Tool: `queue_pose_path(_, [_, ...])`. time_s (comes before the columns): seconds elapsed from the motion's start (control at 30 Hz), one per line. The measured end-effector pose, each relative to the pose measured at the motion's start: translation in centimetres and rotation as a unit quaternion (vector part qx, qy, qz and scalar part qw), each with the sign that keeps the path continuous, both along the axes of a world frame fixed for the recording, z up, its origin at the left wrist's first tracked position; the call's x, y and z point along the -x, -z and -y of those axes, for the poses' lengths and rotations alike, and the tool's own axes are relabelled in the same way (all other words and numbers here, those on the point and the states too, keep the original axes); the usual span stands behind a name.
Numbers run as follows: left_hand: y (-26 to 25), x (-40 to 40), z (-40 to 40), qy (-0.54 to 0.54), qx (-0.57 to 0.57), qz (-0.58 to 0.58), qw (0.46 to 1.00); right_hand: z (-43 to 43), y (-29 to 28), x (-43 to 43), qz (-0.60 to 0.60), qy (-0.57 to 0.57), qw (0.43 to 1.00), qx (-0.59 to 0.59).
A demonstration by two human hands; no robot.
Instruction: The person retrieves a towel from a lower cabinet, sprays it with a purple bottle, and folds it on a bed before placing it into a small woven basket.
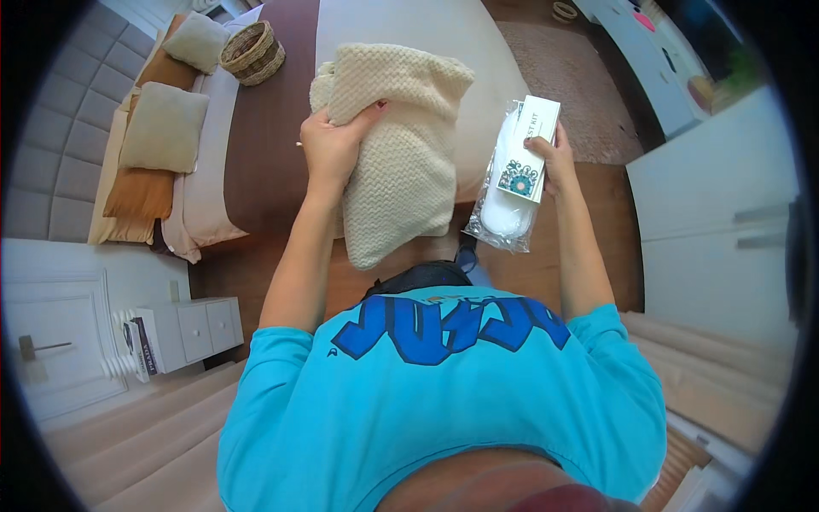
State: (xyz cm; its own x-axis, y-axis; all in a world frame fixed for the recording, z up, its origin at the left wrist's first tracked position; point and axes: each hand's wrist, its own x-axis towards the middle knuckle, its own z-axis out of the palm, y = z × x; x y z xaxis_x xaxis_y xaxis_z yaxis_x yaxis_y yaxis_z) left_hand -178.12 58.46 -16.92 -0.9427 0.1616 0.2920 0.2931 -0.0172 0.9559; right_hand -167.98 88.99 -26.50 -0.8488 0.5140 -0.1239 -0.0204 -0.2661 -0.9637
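Observation:
My left hand grips a folded cream knitted blanket by its left edge, the thumb lying over the front. The blanket hangs before me, hiding part of the bed's edge. In my right hand is a slim white box with a teal floral pattern and writing on it. Pressed behind that box is a clear plastic packet of white slippers, held in the same grip. Both hands are raised in front of my chest, well apart.
Ahead stands the bed with a brown runner, a woven basket and several cushions. White cabinets line the right side. A small white drawer unit is at the lower left. A rug lies beyond the bed's corner.

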Motion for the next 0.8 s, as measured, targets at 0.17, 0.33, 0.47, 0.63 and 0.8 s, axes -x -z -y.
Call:
queue_pose_path(0.17, [1.3, 5.5, -4.3, 0.009, -0.030, 0.151, 0.988, -3.7, 3.7, 5.1, 0.044, 0.002, 0.999, -0.004])
queue_pose_path(0.33, [4.4, 9.6, -6.7, 0.049, 0.029, 0.285, 0.957, -5.5, 8.3, 8.3, 0.084, -0.064, 0.994, 0.040])
queue_pose_path(0.47, [12.8, 11.0, -7.5, -0.057, 0.448, 0.068, 0.890, -9.7, 17.5, 11.3, 0.168, -0.133, 0.974, -0.073])
queue_pose_path(0.63, [19.7, 6.1, -5.4, -0.086, 0.490, 0.148, 0.855, -9.2, 21.1, 10.6, 0.248, -0.061, 0.910, -0.328])
queue_pose_path(0.8, [21.6, 3.4, -4.2, -0.161, 0.296, 0.283, 0.898, -9.1, 17.2, 9.1, 0.261, -0.062, 0.867, -0.420])
